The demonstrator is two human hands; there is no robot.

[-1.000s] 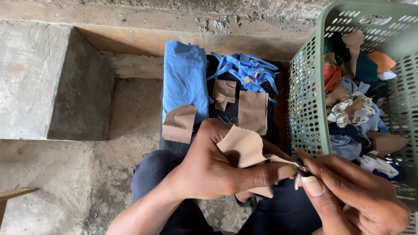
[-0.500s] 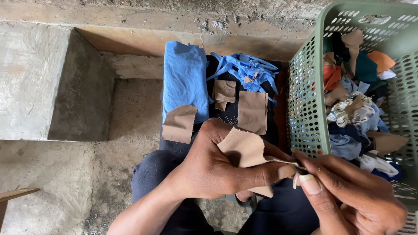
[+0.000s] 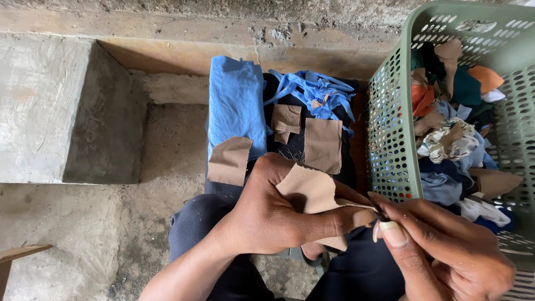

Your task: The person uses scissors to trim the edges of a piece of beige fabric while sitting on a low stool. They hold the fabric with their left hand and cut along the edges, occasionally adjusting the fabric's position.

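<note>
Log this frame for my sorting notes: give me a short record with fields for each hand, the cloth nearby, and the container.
left hand: left hand grips a tan fabric piece between thumb and fingers
right hand: right hand pinches the same piece's edge at the fingertips
lap pile: blue cloth and three tan patches lying on dark fabric
container: green perforated basket on the person's right, filled with mixed cloth scraps
ground: bare concrete floor with a step
</note>
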